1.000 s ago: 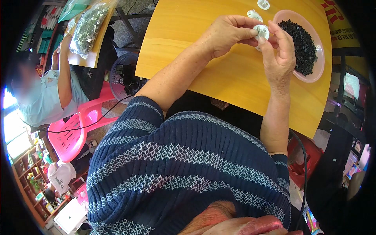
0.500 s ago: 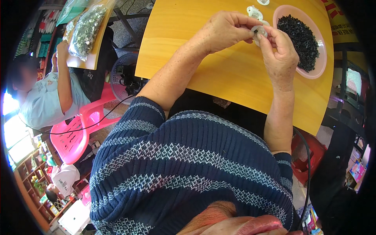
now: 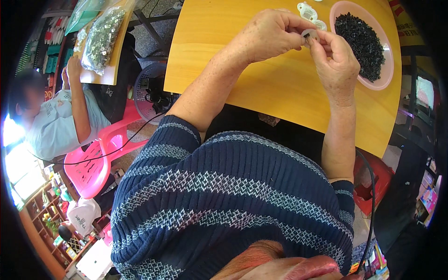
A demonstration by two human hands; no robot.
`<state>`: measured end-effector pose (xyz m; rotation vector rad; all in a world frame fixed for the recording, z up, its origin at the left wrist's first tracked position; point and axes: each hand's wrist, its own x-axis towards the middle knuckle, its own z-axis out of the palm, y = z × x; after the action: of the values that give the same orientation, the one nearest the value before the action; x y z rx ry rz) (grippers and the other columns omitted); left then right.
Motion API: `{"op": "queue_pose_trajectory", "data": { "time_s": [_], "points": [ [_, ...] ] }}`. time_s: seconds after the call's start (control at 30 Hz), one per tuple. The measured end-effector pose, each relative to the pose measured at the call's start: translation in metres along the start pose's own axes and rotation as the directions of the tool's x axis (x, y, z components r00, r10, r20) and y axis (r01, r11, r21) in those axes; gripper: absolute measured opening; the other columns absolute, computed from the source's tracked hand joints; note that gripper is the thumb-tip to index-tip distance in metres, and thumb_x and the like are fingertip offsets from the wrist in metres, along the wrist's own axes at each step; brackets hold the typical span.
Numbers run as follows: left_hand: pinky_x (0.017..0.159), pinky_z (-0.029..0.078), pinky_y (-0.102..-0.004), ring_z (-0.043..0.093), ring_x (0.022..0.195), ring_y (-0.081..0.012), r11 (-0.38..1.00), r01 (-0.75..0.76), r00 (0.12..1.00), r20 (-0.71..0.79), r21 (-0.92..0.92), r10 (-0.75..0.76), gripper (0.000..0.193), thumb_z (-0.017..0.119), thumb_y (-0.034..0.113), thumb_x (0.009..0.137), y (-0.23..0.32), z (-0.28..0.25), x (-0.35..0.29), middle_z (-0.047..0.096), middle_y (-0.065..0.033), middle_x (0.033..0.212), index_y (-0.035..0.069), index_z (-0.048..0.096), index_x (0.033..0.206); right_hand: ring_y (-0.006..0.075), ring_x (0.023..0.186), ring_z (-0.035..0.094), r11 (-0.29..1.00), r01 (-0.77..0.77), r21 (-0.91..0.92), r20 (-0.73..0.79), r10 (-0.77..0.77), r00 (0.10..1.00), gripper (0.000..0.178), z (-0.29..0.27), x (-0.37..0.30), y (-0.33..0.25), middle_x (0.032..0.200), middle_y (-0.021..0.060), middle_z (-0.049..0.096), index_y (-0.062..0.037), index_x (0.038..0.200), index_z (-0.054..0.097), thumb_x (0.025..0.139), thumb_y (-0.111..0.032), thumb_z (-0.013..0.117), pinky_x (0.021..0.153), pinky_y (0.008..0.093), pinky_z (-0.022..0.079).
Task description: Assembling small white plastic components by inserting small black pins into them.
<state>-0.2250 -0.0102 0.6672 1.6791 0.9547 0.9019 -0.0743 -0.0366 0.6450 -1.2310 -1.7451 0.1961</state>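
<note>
Over the yellow table both my hands meet at a small round whitish plastic piece (image 3: 309,34) with a dark spot in it. My left hand (image 3: 273,37) pinches its left side between thumb and fingers. The thumb and curled fingers of my right hand (image 3: 337,65) grip it from the right. Fingers cover part of the piece. Just beyond lie more white plastic pieces (image 3: 306,11). To the right of my right hand stands a pink oval basin (image 3: 389,56) holding a heap of small black parts (image 3: 359,46).
The yellow table (image 3: 205,46) extends left of my hands. At the left a person in a light blue shirt (image 3: 56,123) sits on a pink chair (image 3: 91,172) by a board with a clear bag of small metal parts (image 3: 103,42). A purple basket (image 3: 144,93) stands between.
The whole view has shifted slightly. The round piece is turned a little between my fingers, and both hands still hold it. The seated person's hands are slightly lower.
</note>
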Motion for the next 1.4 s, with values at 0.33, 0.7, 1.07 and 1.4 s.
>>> {"op": "queue_pose_trajectory", "data": {
  "time_s": [0.33,0.7,1.07,1.4],
  "points": [
    [0.059,0.046,-0.0226,0.057,0.063,-0.0101,0.997,-0.071,0.997,-0.036,0.022,0.072,0.022,0.056,0.004,0.069,-0.008,0.003,0.0,0.062,-0.0068,0.072,0.005,0.062,0.09,0.0143,0.06,0.058,0.999,-0.05,0.01,0.017,0.05,0.999,0.016,0.0,0.0,-0.002,0.071,0.0055,0.058,-0.0044,0.081,0.056,0.069,-0.013,0.063,0.053,0.0243,0.047],
    [0.068,0.046,-0.0207,0.057,0.076,-0.0103,0.996,0.052,0.996,0.074,0.069,-0.057,0.024,0.057,0.006,0.076,-0.008,0.003,0.001,0.06,-0.0066,0.083,0.001,0.057,0.1,0.0154,0.059,0.058,0.994,-0.099,-0.034,0.025,0.1,0.995,0.014,0.0,0.0,-0.004,0.067,0.0061,0.057,-0.0041,0.078,0.056,0.068,-0.013,0.062,0.053,0.025,0.047],
    [0.071,0.046,-0.0225,0.056,0.074,-0.0129,0.874,0.162,0.986,0.106,-0.459,-0.127,0.025,0.058,0.007,0.074,-0.016,-0.001,0.009,0.059,-0.0077,0.086,-0.001,0.057,0.098,0.0099,0.061,0.058,0.907,-0.265,0.327,0.046,0.265,0.963,0.019,0.002,-0.001,0.002,0.078,0.0076,0.061,-0.0007,0.094,0.057,0.076,-0.005,0.053,0.055,0.0209,0.047],
    [0.06,0.051,-0.025,0.059,0.066,-0.0166,0.854,0.026,0.947,-0.261,-0.52,-0.188,0.017,0.055,0.009,0.079,-0.019,-0.022,0.016,0.06,-0.0106,0.081,-0.003,0.056,0.091,0.0116,0.072,0.059,0.931,-0.163,0.325,-0.014,0.177,0.984,0.022,0.006,-0.004,0.002,0.083,0.0102,0.06,-0.0009,0.097,0.055,0.075,-0.001,0.052,0.059,0.0225,0.048]
  ]
}}
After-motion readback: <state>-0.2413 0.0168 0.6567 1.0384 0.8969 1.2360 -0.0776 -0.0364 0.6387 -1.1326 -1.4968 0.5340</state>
